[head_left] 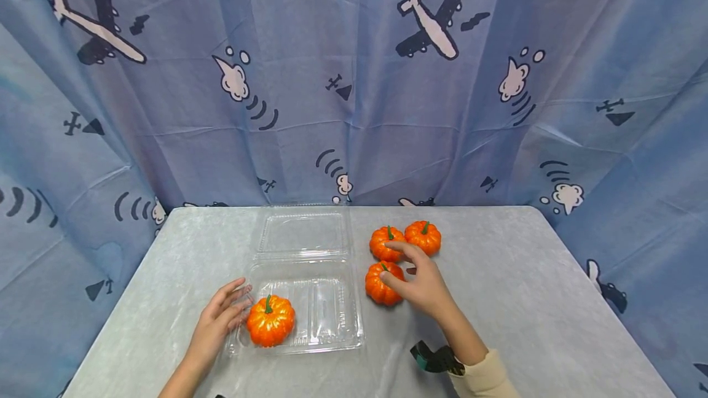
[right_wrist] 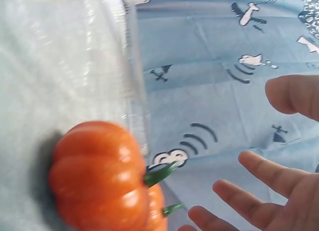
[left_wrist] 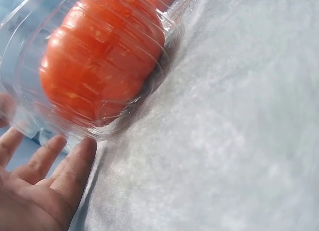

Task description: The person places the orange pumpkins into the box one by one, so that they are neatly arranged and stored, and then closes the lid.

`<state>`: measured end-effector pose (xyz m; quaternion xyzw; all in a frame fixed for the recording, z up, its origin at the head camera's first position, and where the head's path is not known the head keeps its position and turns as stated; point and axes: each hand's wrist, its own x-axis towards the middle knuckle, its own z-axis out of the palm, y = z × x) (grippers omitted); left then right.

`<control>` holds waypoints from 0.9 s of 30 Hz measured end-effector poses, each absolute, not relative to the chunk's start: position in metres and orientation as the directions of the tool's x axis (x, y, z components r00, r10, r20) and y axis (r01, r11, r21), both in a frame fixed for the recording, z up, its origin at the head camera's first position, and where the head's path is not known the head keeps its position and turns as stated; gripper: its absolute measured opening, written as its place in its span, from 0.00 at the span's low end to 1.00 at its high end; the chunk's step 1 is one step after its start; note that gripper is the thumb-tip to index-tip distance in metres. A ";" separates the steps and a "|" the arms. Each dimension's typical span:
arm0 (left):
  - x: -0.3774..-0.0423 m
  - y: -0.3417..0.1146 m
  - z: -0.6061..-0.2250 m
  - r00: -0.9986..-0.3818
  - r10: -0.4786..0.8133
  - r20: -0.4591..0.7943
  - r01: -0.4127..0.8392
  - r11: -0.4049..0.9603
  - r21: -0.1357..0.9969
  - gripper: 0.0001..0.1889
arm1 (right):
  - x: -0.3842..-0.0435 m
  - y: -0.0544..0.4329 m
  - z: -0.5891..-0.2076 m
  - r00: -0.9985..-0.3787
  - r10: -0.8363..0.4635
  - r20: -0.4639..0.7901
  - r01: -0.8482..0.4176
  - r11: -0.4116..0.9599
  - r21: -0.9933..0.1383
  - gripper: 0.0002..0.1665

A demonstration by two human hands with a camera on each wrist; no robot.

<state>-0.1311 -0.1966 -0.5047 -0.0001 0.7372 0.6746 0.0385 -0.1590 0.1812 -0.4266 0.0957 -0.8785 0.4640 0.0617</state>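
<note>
A clear plastic clamshell box (head_left: 334, 315) lies unfolded on the table, its lid (head_left: 304, 232) laid back behind the base. One small orange pumpkin (head_left: 271, 321) with a green stem sits in the left part of the base. At the box's left wall is my left hand (head_left: 212, 323), fingers loosely extended and touching or almost touching the plastic. My right hand (head_left: 423, 281) hovers with spread fingers and nothing in its grasp over the front pumpkin (head_left: 378, 287), right of the box. In the right wrist view, that hand stands apart from the nearest pumpkin (right_wrist: 99, 176).
Behind the front pumpkin stand two more, a left one (head_left: 383, 244) and a right one (head_left: 423, 238). A pale grey cloth covers the table (head_left: 531, 300). A blue curtain (head_left: 310, 109) printed with planes hangs along the table's back edge. A dark band (head_left: 437, 359) is at my right wrist.
</note>
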 end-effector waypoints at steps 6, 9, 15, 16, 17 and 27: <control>-0.131 -0.196 -0.505 -0.997 0.051 -0.051 -0.047 0.081 0.996 0.24 | -0.160 0.187 -0.442 -0.982 -0.080 0.173 -0.187 0.575 -0.796 0.27; -0.131 -0.196 -0.505 -0.998 0.046 -0.045 -0.041 0.082 0.996 0.24 | -0.160 0.189 -0.449 -0.985 -0.064 0.162 -0.169 0.580 -0.797 0.26; -0.133 -0.199 -0.508 -0.997 0.055 -0.050 -0.045 0.084 0.995 0.25 | -0.162 0.192 -0.461 -0.994 -0.048 0.103 -0.112 0.577 -0.809 0.27; -0.133 -0.199 -0.508 -0.997 0.056 -0.051 -0.046 0.084 0.995 0.25 | -0.163 0.193 -0.463 -0.995 -0.044 0.089 -0.098 0.578 -0.810 0.28; -0.133 -0.200 -0.509 -0.997 0.055 -0.052 -0.048 0.084 0.995 0.25 | -0.163 0.193 -0.465 -0.996 -0.040 0.076 -0.086 0.577 -0.812 0.28; -0.131 -0.199 -0.508 -0.998 0.058 -0.022 -0.018 0.070 0.997 0.24 | -0.167 0.195 -0.477 -0.999 -0.025 0.030 -0.039 0.578 -0.815 0.32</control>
